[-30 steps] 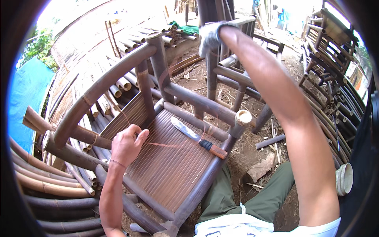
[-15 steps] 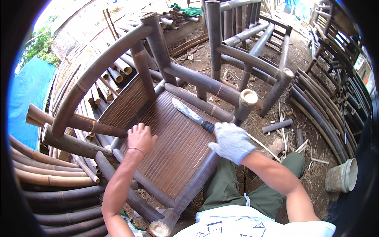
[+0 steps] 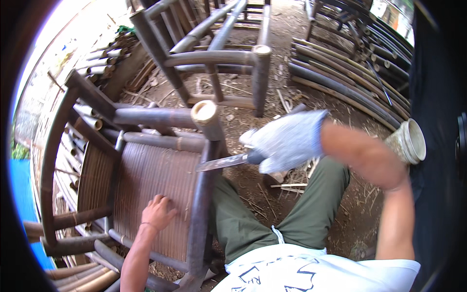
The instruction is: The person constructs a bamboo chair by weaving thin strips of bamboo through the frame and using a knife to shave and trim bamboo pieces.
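My right hand (image 3: 291, 141), in a grey-white work glove, is closed around the dark handle of a knife (image 3: 224, 163). Its blade points left, with the tip over the front rail of a dark bamboo chair (image 3: 199, 214). My left hand (image 3: 159, 212) is bare, with a thin band at the wrist, and rests on the chair's slatted brown seat (image 3: 153, 168). Its fingers lie loosely apart with nothing in them. Some of the gloved hand is smeared by motion.
Another bamboo chair frame (image 3: 214, 58) stands beyond. Long bent bamboo poles (image 3: 340, 87) lie at the right, near a dirty white bucket (image 3: 411, 141). Cut bamboo (image 3: 102, 61) is stacked at the far left. Shavings litter the dirt floor between my knees.
The view has swung right, so the chair sits farther left. My right hand has carried the knife off the seat to the chair's right side. My left hand has slid onto the seat slats.
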`<state>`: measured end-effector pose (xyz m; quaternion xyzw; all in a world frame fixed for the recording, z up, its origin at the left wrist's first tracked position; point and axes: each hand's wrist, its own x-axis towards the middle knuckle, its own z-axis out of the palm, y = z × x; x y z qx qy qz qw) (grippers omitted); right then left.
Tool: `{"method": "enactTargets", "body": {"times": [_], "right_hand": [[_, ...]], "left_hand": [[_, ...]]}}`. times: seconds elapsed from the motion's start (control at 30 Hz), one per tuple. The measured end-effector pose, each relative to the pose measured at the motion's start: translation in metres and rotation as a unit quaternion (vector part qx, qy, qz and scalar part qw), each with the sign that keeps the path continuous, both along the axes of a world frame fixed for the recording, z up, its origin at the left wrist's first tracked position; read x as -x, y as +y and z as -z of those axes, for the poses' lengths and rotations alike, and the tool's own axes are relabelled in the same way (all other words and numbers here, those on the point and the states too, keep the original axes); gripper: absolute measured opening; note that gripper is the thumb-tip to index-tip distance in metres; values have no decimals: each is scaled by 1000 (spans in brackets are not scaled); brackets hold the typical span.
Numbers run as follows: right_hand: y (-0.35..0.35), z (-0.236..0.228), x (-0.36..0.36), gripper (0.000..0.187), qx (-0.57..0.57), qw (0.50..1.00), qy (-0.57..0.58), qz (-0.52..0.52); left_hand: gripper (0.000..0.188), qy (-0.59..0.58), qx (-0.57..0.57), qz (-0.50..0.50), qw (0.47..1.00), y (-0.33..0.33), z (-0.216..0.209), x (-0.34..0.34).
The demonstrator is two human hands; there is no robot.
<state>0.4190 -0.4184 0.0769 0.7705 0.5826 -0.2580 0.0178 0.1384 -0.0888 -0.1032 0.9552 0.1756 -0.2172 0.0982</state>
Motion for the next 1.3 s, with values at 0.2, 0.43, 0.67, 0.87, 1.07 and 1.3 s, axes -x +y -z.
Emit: {"method": "enactTargets", "body": {"times": [0.2, 0.43, 0.67, 0.87, 1.07, 1.3], "right_hand": [[-204, -61, -72, 75, 17, 981, 82, 176], [-362, 86, -76, 30, -102, 746, 228, 617], [-449, 316, 4, 35, -320, 470, 273, 776], [-525, 427, 110, 31, -236, 621, 4, 748], [-464, 390, 65, 30, -292, 294, 367, 833], [-345, 399, -65, 47, -497, 157, 524, 673]], "left_hand": [[43, 80, -157, -70, 982, -32, -82, -42], [25, -352, 85, 208, 909, -213, -94, -205], [56, -85, 109, 116, 984, -297, 193, -411], [66, -169, 12, 71, 983, -291, 372, -460], [58, -50, 98, 47, 993, -296, 353, -453], [64, 1, 574, -208, 792, -388, 250, -375]]}}
